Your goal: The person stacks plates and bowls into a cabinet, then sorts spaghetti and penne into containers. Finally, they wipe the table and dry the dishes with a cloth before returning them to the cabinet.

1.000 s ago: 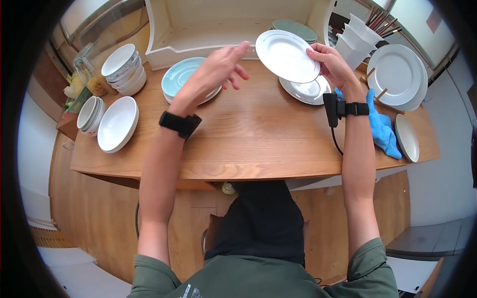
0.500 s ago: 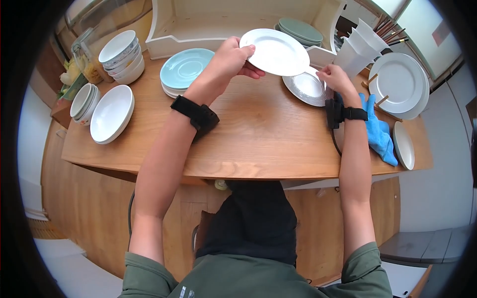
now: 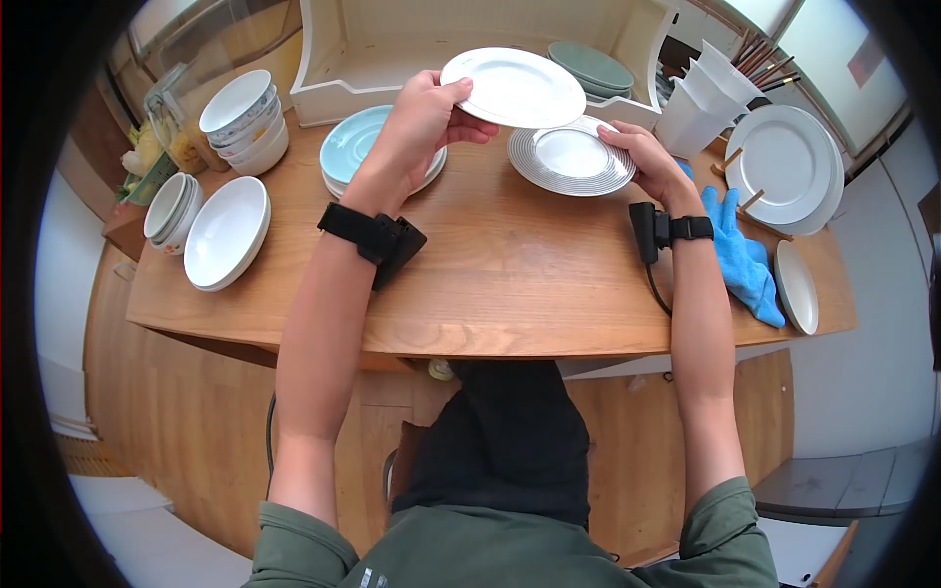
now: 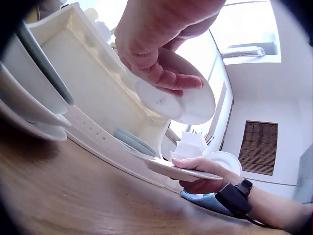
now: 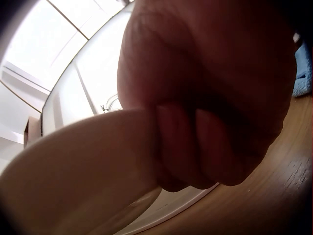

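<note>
My left hand (image 3: pixel 421 127) grips a white plate (image 3: pixel 517 86) by its left rim, thumb on top and fingers beneath. From the left wrist view, the underside of this raised plate (image 4: pixel 198 105) shows, with the fingers spread against it. My right hand (image 3: pixel 652 165) pinches the right rim of a second white plate with a ribbed border (image 3: pixel 573 178). This plate is lifted off the table, just below and to the right of the first. In the right wrist view, curled fingers (image 5: pixel 215 147) lie under its pale underside (image 5: pixel 83 161).
Light blue saucers (image 3: pixel 345 139) top a stack left of centre. White bowls (image 3: pixel 235 108) stand at the left. Green plates (image 3: pixel 593 65) sit by a cream shelf unit (image 3: pixel 343 101) behind. At right are a blue cloth (image 3: pixel 742 265), racked plates (image 3: pixel 779 162) and a shallow dish (image 3: pixel 796 287).
The first white plate passed from my right hand to my left, which moved it leftward. My right hand then took hold of the ribbed plate and raised it from the table.
</note>
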